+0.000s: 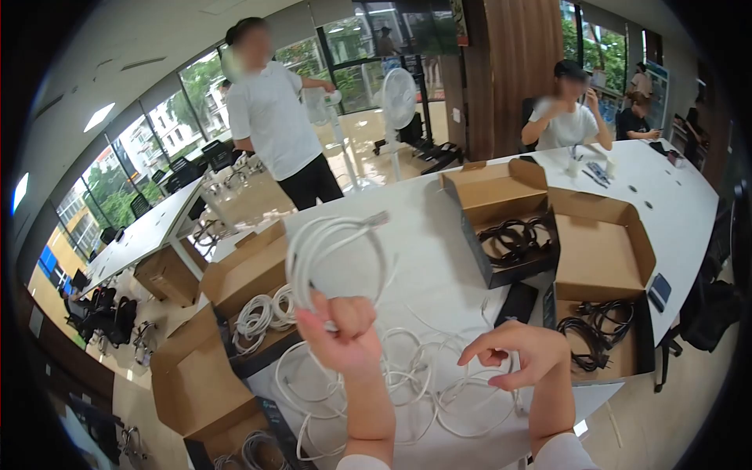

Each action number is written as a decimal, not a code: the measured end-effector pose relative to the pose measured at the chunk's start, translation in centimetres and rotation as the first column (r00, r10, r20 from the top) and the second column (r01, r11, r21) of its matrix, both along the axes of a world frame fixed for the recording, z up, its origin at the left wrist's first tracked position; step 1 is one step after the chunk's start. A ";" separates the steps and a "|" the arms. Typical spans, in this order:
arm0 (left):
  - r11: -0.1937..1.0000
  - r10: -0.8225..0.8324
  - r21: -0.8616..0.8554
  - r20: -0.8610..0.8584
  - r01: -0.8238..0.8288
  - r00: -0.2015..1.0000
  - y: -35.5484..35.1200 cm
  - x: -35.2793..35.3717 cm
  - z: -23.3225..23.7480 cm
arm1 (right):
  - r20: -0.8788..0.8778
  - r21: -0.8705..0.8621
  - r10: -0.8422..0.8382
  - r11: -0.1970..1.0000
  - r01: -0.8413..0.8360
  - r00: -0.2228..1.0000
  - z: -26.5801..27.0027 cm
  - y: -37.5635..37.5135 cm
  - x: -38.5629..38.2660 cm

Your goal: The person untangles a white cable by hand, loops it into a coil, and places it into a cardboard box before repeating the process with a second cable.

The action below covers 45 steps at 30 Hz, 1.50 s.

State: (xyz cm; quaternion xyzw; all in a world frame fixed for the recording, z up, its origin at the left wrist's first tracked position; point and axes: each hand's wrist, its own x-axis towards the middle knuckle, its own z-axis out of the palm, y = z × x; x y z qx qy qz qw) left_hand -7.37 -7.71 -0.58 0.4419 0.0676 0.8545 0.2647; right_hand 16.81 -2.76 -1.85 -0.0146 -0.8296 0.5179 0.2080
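Observation:
My left hand (348, 337) is closed around a coiled white network cable (298, 262), lifted above the table; one plug end sticks out at the coil's upper right. To the right, my right hand (529, 352) hovers over the tabletop with thumb and index finger apart, and I see nothing held in it. Beneath and between both hands lie loose white cables (427, 384) in overlapping loops. Parts of those loops are hidden behind my forearms.
An open box of white cable coils (254, 321) stands left, with another box holding grey cables (262, 450) nearer me. Two boxes with black cables (513, 239) (595, 333) stand right. A black item (517, 304) and a phone (659, 291) lie nearby. People (274, 117) are beyond the table.

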 end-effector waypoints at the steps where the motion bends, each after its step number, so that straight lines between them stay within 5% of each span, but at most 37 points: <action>1: 1.000 0.012 -0.009 -0.032 -0.012 0.999 0.0 0.4 -0.1 | 0.116 0.028 -0.018 1.000 0.015 0.993 -0.4 -0.3 -0.3; 4: 0.999 -0.012 -0.046 -0.047 0.010 0.999 0.3 1.1 -0.8 | 0.396 0.225 -0.206 0.967 0.123 0.895 -0.3 -0.7 -1.0; 7: 0.993 -0.091 -0.078 -0.044 0.087 0.995 0.1 2.1 -0.8 | 0.220 0.296 -0.335 0.918 0.265 0.916 -1.1 -0.4 -1.5; 14: 0.932 -0.348 -0.118 -0.021 0.344 0.937 -0.3 4.2 -1.5 | -0.022 -0.068 -0.283 0.957 0.281 0.959 -1.4 -0.2 -0.8; 18: 0.887 -0.448 -0.130 -0.004 0.444 0.894 -0.4 4.1 -1.3 | -0.183 -0.396 -0.466 0.841 0.368 0.866 -2.9 0.3 -1.9; 22: 0.818 -0.541 -0.212 0.027 0.534 0.840 -0.7 3.7 -1.2 | -0.319 -0.745 -0.498 0.658 0.112 0.806 -1.5 0.9 -0.7; 34: 0.395 -0.840 -0.580 0.086 0.712 0.536 1.1 2.8 -0.4 | -0.493 -0.676 -0.668 0.698 0.237 0.557 -0.3 0.4 0.4; 37: 0.367 -0.870 -0.609 0.042 0.703 0.491 1.8 3.2 -0.5 | -0.455 -0.619 -0.691 0.699 0.358 0.562 -0.7 0.2 1.0; 45: 0.510 -0.793 -0.796 -0.289 0.326 0.537 3.2 4.8 -1.1 | -0.397 -0.477 -0.720 0.692 0.542 0.569 -0.3 -0.5 -0.3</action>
